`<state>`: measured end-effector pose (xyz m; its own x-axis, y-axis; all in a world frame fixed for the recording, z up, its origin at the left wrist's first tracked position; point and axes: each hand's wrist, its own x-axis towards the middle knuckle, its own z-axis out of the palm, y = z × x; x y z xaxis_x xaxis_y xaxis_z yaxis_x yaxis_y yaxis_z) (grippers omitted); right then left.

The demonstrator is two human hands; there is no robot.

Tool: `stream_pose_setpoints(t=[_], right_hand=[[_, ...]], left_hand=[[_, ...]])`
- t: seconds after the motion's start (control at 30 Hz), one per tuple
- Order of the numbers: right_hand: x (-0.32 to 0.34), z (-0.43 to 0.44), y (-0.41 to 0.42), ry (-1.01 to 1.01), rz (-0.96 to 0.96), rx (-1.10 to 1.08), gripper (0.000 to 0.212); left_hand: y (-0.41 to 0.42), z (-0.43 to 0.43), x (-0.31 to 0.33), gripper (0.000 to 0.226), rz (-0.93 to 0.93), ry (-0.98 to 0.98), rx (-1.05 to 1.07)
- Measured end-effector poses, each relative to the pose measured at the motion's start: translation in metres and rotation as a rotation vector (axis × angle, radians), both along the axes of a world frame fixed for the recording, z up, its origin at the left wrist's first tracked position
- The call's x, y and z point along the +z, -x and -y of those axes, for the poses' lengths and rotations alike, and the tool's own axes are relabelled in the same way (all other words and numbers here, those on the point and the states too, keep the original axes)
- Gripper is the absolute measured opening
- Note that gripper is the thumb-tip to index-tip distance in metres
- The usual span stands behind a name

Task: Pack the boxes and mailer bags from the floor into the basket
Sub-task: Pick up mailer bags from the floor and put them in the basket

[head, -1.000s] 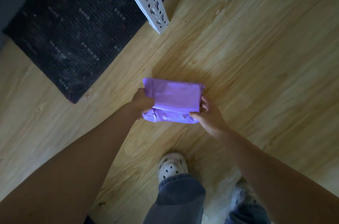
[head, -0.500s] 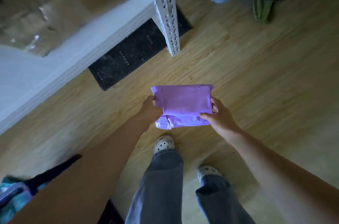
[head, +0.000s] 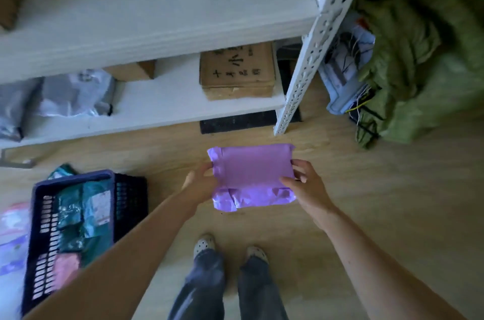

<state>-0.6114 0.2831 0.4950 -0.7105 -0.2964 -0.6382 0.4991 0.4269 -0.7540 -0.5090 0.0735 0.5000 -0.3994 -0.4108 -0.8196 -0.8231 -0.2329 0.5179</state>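
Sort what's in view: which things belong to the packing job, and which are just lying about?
Job: purple mailer bag, held by left hand and right hand; blue basket; teal mailers already in it.
Lying about: cardboard box and grey bag on the white shelf; green sack; black mat.

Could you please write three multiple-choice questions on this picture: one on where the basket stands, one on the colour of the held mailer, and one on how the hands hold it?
1. Where is the basket?
A) on the floor, at the person's left
B) on the shelf
C) in the person's arms

2. What colour is the mailer?
A) green
B) purple
C) white

3. How is the mailer held?
A) by no hand
B) by one hand only
C) by both hands, one at each side

Answers:
1 A: it stands on the wood at lower left.
2 B: its wrap is purple.
3 C: the left hand and right hand grip opposite edges.
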Motion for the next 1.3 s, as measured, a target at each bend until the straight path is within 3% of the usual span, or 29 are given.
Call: stream_pose_setpoints(t=[0.1, 0.23, 0.57, 0.7, 0.9, 1.0, 1.3], right_hand=[[0.042, 0.018, -0.01, -0.011, -0.037, 0.11, 0.041], [0.083, 0.048, -0.026, -0.015, -0.097, 0.267, 0.049], [0.159, 0.158, -0.114, 0.012, -0.306, 0.566, 0.067], [0.171, 0.201, -0.16, -0.037, -0.346, 0.693, 0.068], [0.183, 0.265, -0.229, -0.044, -0.385, 0.842, 0.069], [0.183, 0.299, -0.259, -0.047, -0.395, 0.924, 0.068], [0.158, 0.401, -0.324, -0.097, -0.398, 1.226, 0.07]], left_hand=[[-0.029, 0.004, 0.054, 0.067, -0.054, -0.071, 0.128], [-0.07, 0.018, 0.101, 0.047, -0.098, -0.094, 0.21], [-0.195, 0.071, 0.18, 0.064, -0.176, 0.051, 0.349], [-0.259, 0.091, 0.199, 0.058, -0.242, 0.027, 0.44], [-0.343, 0.119, 0.201, 0.063, -0.303, -0.011, 0.613], [-0.377, 0.13, 0.198, 0.04, -0.308, -0.013, 0.704], [-0.448, 0.168, 0.146, 0.042, -0.294, -0.054, 0.975]])
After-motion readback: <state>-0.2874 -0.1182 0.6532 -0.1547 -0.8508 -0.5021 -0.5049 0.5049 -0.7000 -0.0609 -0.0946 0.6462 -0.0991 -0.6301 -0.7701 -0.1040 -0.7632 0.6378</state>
